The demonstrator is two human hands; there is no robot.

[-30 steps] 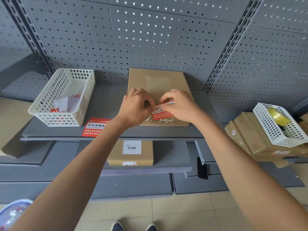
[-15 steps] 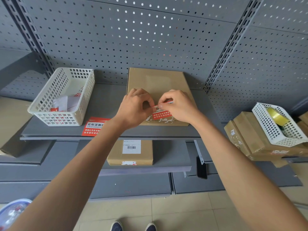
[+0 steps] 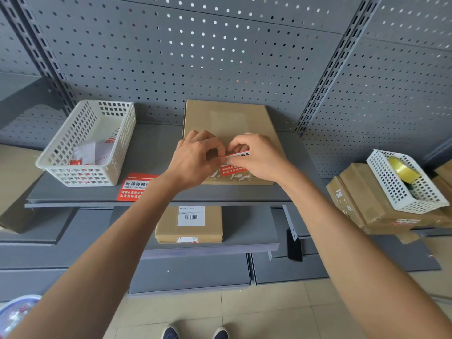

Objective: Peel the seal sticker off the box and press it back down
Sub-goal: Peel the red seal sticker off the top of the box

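Two hands work on one box (image 3: pixel 227 119) that lies flat on the top shelf (image 3: pixel 156 152), its far edge against the pegboard (image 3: pixel 195 57) and its near edge close to the shelf's front edge. One red and white sticker (image 3: pixel 233 165) sits at the box's near edge, its upper part lifted off the cardboard and its lower red part still on the box. The left hand (image 3: pixel 193 159) has its fingers (image 3: pixel 210 145) curled in tight, thumb and forefinger pinching the sticker's left end. The right hand (image 3: pixel 256 159) is curled the same way, its fingers (image 3: pixel 238 144) pinching the raised white strip from the right; the two hands almost touch.

Two white baskets show: one (image 3: pixel 85 143) at the left end of the top shelf with papers in it, the other (image 3: pixel 403 179) at the right on a stack of cartons (image 3: pixel 362 201), holding a yellowish tape roll (image 3: pixel 402 168). A second sticker (image 3: pixel 134 185) lies on the shelf's front edge, between the left basket and the box, partly hidden by the left forearm. A smaller box (image 3: pixel 188 223) with a barcode label lies on the lower shelf (image 3: pixel 244 231), near its front edge. Two shoes (image 3: pixel 195 333) show on the tiled floor below.
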